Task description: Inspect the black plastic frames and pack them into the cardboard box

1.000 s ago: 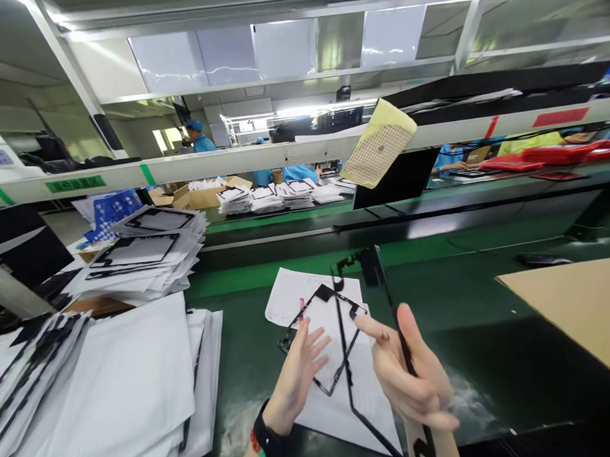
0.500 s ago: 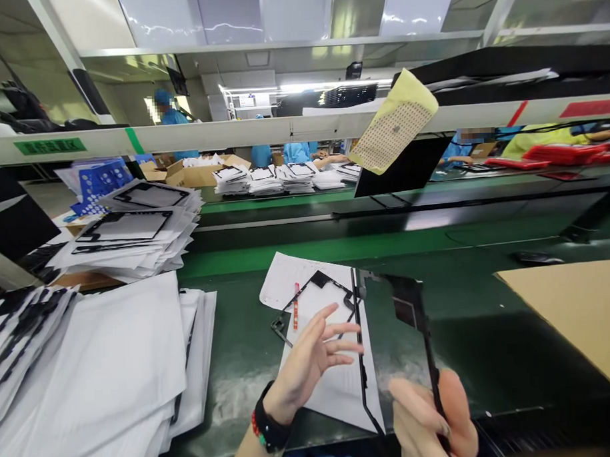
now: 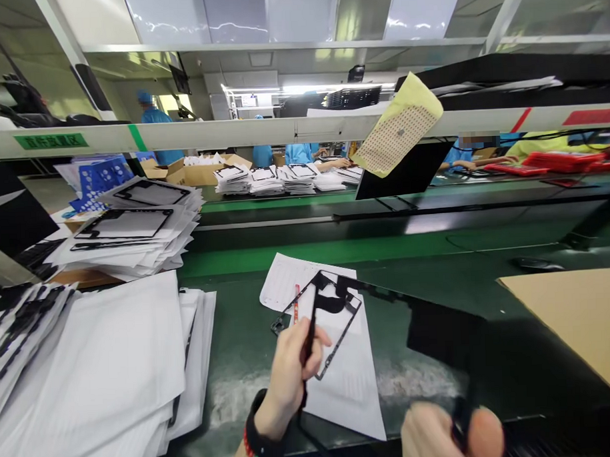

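A thin black rectangular frame [image 3: 382,293] is held up over the bench between both hands. My left hand [image 3: 290,362], with a dark wristband and red beads, grips its left side. At lower right, my right hand [image 3: 442,437] is closed around the opposite side; that edge is blurred. A wide black patch [image 3: 443,333] spans part of the held frame. Behind it, a second thin black frame [image 3: 337,341] lies on white paper sheets [image 3: 348,403]. A red pen-like stick [image 3: 296,302] rests on the paper, partly hidden by my left hand.
White sleeves [image 3: 114,368] pile up at left, with another stack [image 3: 136,251] behind bearing black frames. Cardboard [image 3: 573,312] lies at right near a dark mouse [image 3: 536,265]. A yellow dotted sheet [image 3: 399,125] hangs from the rail [image 3: 206,134]. Co-workers in blue sit beyond.
My left hand, open half a second ago, has closed on the frame's left side. The frame has turned flatter and wider, and my right hand has shifted slightly right and down.
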`<action>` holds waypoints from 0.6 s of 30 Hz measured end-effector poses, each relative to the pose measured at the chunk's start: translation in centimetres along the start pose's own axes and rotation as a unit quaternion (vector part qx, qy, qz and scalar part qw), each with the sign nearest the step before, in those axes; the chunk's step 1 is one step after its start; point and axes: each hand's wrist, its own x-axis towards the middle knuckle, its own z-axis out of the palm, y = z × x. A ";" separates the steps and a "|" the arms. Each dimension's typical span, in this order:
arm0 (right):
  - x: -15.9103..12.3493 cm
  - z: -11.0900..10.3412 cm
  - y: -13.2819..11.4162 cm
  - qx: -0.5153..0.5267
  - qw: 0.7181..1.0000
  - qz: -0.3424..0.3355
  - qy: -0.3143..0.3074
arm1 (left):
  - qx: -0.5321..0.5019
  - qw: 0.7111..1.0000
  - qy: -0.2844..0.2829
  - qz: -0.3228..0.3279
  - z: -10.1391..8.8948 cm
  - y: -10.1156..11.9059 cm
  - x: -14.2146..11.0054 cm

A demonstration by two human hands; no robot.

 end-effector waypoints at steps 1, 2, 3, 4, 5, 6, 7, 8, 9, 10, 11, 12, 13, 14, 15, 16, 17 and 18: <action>0.8 -0.1 -0.4 -0.029 0.998 -0.025 0.059 | 0.018 0.999 0.022 0.037 -0.6 0.4 -0.7; 1.7 -0.3 -0.7 -0.063 0.990 -0.053 0.114 | 0.040 0.995 0.044 0.076 -1.2 0.8 -1.4; 2.6 -0.6 -1.0 -0.111 0.976 -0.086 0.164 | 0.065 0.989 0.062 0.116 -1.7 1.0 -2.1; 3.5 -0.8 -1.1 -0.160 0.959 -0.123 0.198 | 0.092 0.981 0.076 0.154 -2.2 1.0 -2.7; 4.3 -1.0 -1.2 -0.206 0.942 -0.157 0.213 | 0.118 0.971 0.085 0.189 -2.5 1.0 -3.2; 4.9 -1.0 -1.1 -0.248 0.923 -0.188 0.225 | 0.141 0.961 0.089 0.222 -2.8 0.8 -3.5; 5.4 -1.0 -1.0 -0.278 0.909 -0.209 0.230 | 0.162 0.950 0.090 0.253 -3.0 0.7 -3.8; 5.7 -0.8 -0.8 -0.290 0.902 -0.222 0.229 | 0.180 0.939 0.089 0.280 -3.2 0.7 -3.9; 5.9 -0.6 -0.7 -0.294 0.899 -0.233 0.227 | 0.196 0.928 0.087 0.304 -3.2 0.7 -3.9; 6.0 -0.3 -0.6 -0.294 0.896 -0.245 0.224 | 0.211 0.918 0.084 0.324 -3.3 0.8 -3.9; 6.1 0.0 -0.5 -0.294 0.894 -0.256 0.219 | 0.224 0.910 0.081 0.340 -3.3 1.0 -3.9; 6.2 0.2 -0.5 -0.293 0.893 -0.267 0.214 | 0.237 0.902 0.079 0.352 -3.2 1.3 -3.9; 6.3 0.4 -0.5 -0.293 0.891 -0.276 0.210 | 0.248 0.896 0.077 0.361 -3.2 1.5 -3.9; 6.3 0.6 -0.6 -0.295 0.890 -0.281 0.207 | 0.257 0.890 0.076 0.368 -3.1 1.8 -4.0; 6.4 0.7 -0.6 -0.297 0.889 -0.281 0.206 | 0.264 0.886 0.076 0.374 -3.1 2.0 -4.0; 6.4 0.7 -0.7 -0.298 0.889 -0.282 0.206 | 0.269 0.882 0.076 0.378 -3.0 2.1 -4.0; 6.5 0.7 -0.7 -0.297 0.890 -0.281 0.204 | 0.273 0.880 0.078 0.382 -3.0 2.1 -4.1; 6.5 0.7 -0.7 -0.297 0.891 -0.279 0.202 | 0.276 0.877 0.079 0.384 -3.0 2.1 -4.1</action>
